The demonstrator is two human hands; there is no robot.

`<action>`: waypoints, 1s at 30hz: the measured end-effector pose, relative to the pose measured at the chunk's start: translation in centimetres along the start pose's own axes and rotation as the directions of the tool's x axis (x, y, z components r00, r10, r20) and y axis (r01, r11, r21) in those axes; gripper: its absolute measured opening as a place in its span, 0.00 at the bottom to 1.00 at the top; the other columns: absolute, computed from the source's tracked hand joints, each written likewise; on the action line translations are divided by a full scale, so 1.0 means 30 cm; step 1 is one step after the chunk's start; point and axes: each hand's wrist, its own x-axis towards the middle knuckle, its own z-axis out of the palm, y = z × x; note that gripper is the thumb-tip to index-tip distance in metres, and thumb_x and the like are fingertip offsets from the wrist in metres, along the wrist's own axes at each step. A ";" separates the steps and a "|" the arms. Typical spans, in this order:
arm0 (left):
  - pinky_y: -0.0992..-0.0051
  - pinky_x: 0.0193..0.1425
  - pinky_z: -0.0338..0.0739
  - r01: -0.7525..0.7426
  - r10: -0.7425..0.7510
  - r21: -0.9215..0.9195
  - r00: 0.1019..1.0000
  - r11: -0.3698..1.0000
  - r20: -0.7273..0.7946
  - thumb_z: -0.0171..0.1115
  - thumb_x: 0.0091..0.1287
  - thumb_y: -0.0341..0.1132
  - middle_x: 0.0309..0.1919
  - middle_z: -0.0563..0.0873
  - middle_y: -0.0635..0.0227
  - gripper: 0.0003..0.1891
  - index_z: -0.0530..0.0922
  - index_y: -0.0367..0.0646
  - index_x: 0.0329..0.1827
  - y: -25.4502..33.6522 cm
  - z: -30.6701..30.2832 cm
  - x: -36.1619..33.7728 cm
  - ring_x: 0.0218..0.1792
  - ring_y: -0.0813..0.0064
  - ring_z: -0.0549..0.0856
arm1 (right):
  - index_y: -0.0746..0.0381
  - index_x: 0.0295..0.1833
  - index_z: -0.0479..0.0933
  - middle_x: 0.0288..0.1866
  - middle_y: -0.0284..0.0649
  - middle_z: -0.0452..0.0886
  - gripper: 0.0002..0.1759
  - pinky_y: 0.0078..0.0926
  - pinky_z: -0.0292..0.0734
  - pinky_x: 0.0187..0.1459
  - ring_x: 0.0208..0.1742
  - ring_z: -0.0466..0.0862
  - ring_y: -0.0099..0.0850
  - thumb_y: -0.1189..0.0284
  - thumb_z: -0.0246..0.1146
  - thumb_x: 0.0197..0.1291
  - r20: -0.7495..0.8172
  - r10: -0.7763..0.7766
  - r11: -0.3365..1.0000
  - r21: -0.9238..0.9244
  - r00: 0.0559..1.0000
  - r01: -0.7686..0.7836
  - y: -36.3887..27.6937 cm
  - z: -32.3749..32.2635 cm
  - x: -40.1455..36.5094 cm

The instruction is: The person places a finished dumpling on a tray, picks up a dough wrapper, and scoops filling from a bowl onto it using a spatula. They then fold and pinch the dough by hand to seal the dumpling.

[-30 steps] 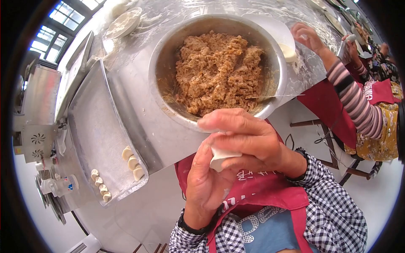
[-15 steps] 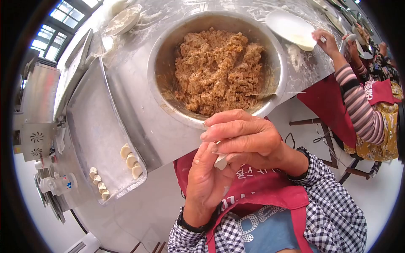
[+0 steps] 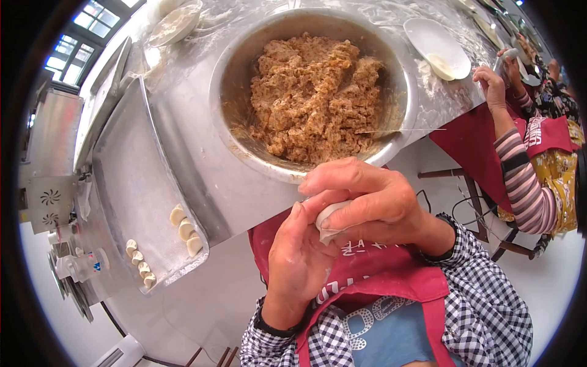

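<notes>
Both hands close around a pale dough dumpling [image 3: 332, 221] in front of my red apron. My left hand [image 3: 292, 260] supports it from the left, thumb and fingers pressed against its edge. Over the top and right side curl the fingers of my right hand [image 3: 376, 199]. Part of the dumpling is hidden by those fingers. Just beyond my hands stands a large metal bowl [image 3: 221, 92] holding brown minced filling [image 3: 315, 98]. A thin stick-like utensil [image 3: 403, 130] rests across the bowl's right rim.
A metal tray [image 3: 131, 183] at the left carries two short rows of dumplings [image 3: 185, 229]. Beyond the bowl, a white oval plate [image 3: 428, 40] holds round dough wrappers. At the right sits a co-worker, whose hand [image 3: 491, 88] is raised near the floury table edge.
My right fingers have shifted and curled, exposing more of the dumpling. The co-worker's hand has moved away from the oval plate. The view has shifted slightly.
</notes>
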 end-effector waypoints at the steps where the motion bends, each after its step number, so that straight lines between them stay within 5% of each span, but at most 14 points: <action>1: 0.61 0.60 0.72 -0.007 0.008 0.022 0.999 1.000 -0.039 0.33 0.73 0.48 0.56 0.74 0.53 0.28 0.64 0.30 0.62 -0.004 0.001 -0.001 0.56 0.60 0.76 | 0.61 0.32 0.78 0.51 0.45 0.78 0.12 0.32 0.77 0.46 0.50 0.80 0.39 0.78 0.71 0.38 0.069 -0.086 0.991 -0.093 0.994 0.092 0.007 -0.019 0.009; 2: 0.61 0.59 0.72 -0.015 0.018 0.045 0.997 0.999 -0.079 0.33 0.73 0.49 0.56 0.74 0.52 0.29 0.64 0.29 0.62 -0.006 0.000 -0.002 0.56 0.60 0.76 | 0.61 0.31 0.78 0.51 0.45 0.78 0.12 0.34 0.76 0.47 0.50 0.79 0.40 0.77 0.71 0.37 0.145 -0.165 0.966 -0.177 0.976 0.190 0.010 -0.029 0.013; 18: 0.64 0.54 0.75 0.035 -0.028 0.239 0.999 0.970 -0.033 0.33 0.73 0.51 0.53 0.76 0.52 0.30 0.65 0.28 0.60 0.007 0.027 -0.003 0.52 0.61 0.79 | 0.61 0.24 0.75 0.47 0.42 0.77 0.10 0.37 0.75 0.48 0.51 0.77 0.43 0.76 0.69 0.32 0.163 -0.068 0.948 -0.296 0.984 0.114 -0.031 -0.020 0.014; 30: 0.66 0.53 0.76 0.051 -0.044 0.342 0.999 0.938 -0.026 0.35 0.73 0.49 0.53 0.75 0.52 0.28 0.62 0.30 0.62 0.006 0.043 0.010 0.52 0.63 0.79 | 0.61 0.23 0.75 0.48 0.41 0.77 0.05 0.36 0.73 0.50 0.53 0.76 0.43 0.76 0.65 0.39 0.296 -0.068 0.954 -0.259 0.953 0.148 -0.026 -0.034 0.017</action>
